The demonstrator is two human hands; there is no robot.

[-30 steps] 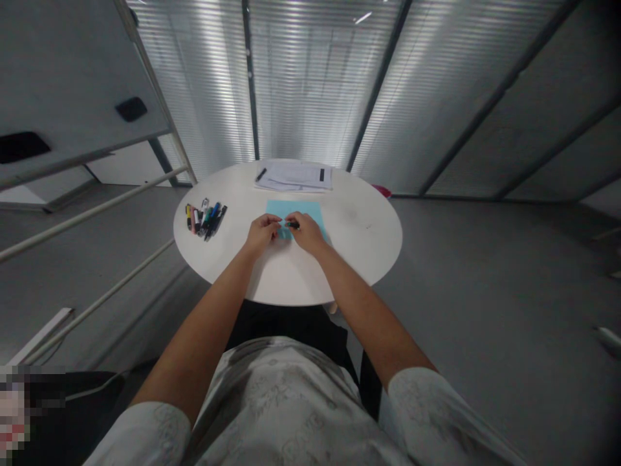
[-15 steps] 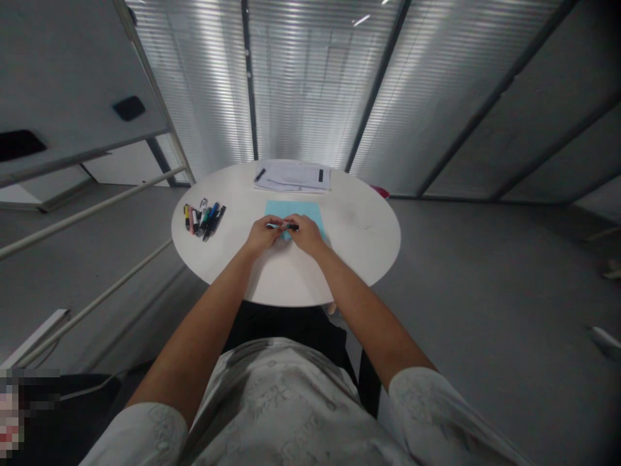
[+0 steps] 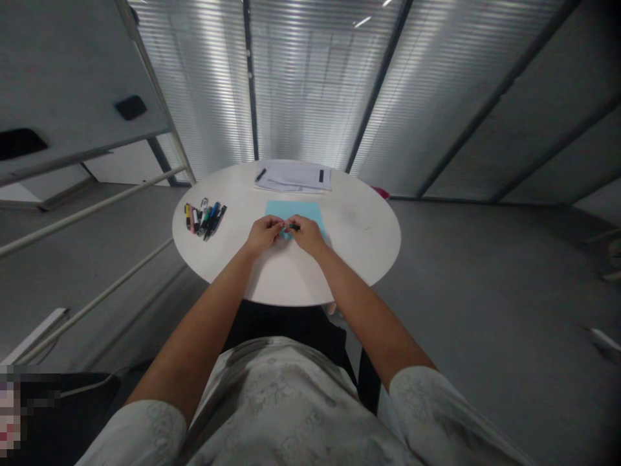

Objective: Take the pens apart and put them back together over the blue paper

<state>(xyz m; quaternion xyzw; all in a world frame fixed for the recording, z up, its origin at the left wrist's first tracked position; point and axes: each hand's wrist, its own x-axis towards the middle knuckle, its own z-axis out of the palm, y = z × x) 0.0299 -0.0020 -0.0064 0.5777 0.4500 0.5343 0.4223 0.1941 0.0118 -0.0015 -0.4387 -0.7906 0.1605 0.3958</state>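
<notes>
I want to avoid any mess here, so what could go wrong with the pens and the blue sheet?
The right hand holds a dark pen over the blue sheet, so a slip might mark it, though I can't tell whether the tip is bare. The loose pens and markers lie near the left edge of the table; a knock could roll some off.

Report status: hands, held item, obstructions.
Right hand holding small dark item. Left hand alongside, grip unclear. Blue sheet beneath; pens off left, clear of hands.
</notes>
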